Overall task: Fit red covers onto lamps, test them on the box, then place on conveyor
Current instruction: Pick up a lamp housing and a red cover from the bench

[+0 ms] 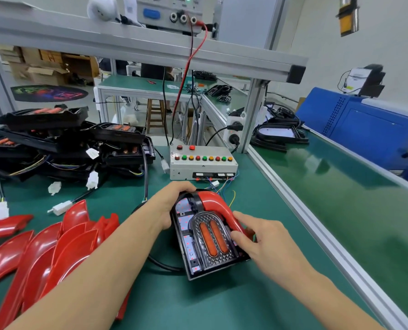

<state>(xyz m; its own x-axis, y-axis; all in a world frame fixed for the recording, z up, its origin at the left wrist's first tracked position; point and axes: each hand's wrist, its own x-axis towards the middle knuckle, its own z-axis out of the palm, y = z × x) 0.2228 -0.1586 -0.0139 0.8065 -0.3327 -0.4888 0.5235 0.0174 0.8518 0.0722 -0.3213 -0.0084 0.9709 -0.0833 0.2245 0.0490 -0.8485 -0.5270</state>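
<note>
A black lamp (207, 244) with two orange lenses lies on the green bench in front of me. A curved red cover (218, 204) sits along its top and right edge. My left hand (172, 206) grips the lamp's upper left corner. My right hand (257, 239) holds the right side, thumb pressing the lower end of the cover. The white test box (204, 166) with a row of coloured buttons stands just behind the lamp. The green conveyor (353, 198) runs along the right.
Several loose red covers (46, 248) are piled at the lower left. Black lamps with wires and white plugs (67, 144) are stacked at the far left. An aluminium rail (300, 217) separates bench and conveyor. More lamp frames (279, 135) lie on the far conveyor end.
</note>
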